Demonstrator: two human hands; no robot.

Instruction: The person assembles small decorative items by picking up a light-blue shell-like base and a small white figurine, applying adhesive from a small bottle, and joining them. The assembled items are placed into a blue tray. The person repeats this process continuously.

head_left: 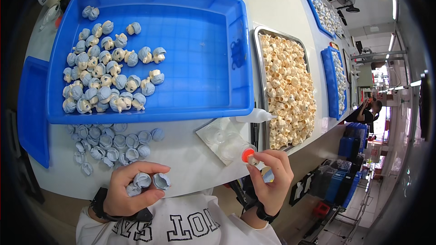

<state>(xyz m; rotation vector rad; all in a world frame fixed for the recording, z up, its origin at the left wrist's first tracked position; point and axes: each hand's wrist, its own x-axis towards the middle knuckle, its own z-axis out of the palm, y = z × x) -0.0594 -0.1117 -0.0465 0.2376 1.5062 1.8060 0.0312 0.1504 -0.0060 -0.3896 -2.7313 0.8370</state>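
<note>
My left hand is over the counter's near edge, its fingers closed round three blue caps; thumb and forefinger reach to the foremost. My right hand is farther right along that edge, thumb and forefinger pinched together on a small pale piece with a bright red-orange round against it. Whether that round is part of the piece or a separate thing I cannot tell.

To do this well, I'd say keep the right pinch light and on the sides, with fingertips off the red face, and steady the wrist. In the left I'd cradle the caps without squeezing, since their rims look thin, and leave the foremost opening uncovered.

The caps are pale blue, hollow and bowl-like, their rims uneven, their outsides ridged. More loose caps lie between the blue tray's near edge and the counter's near edge. The pale piece is cream and rounded, mostly hidden by my fingers; cream pieces like it fill the metal tray along the counter's right edge.
</note>
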